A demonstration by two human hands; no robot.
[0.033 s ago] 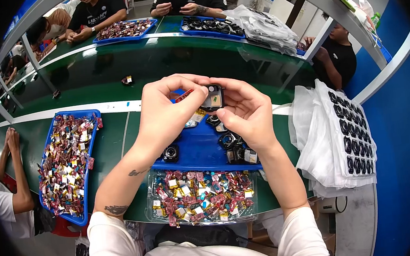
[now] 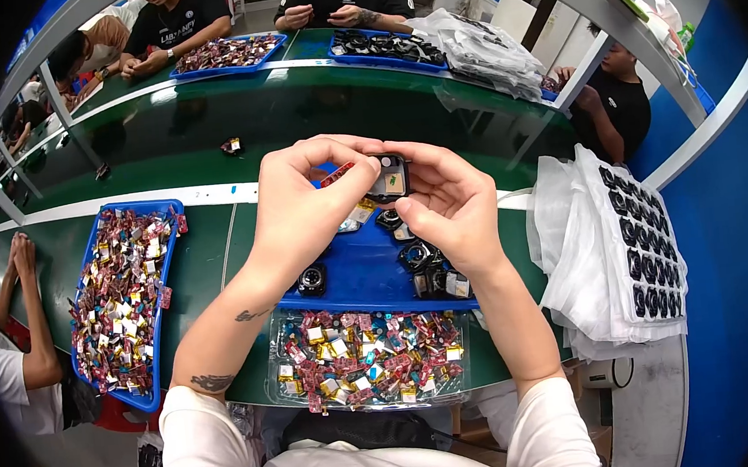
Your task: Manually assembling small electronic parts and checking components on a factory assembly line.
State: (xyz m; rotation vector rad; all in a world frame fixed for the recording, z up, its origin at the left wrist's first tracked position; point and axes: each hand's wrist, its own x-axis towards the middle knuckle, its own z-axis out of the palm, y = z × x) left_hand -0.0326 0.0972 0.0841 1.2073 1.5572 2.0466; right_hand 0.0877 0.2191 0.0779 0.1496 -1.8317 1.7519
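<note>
Over the blue tray, both hands meet around a small black square watch case. Its inside faces up, showing a pale square part with a green mark. My right hand grips the case by its right side and lower edge, fingers curled behind it. My left hand is closed, thumb and fingertips against the case's left edge. A small red circuit board shows between its thumb and fingers. More black cases lie in the tray, partly hidden by my hands and forearms.
A clear plastic tray of small circuit boards and batteries stands nearest me; a blue tray of similar parts is left. White sheeting and a tray of black cases are stacked right. Co-workers sit across a green conveyor belt and at left.
</note>
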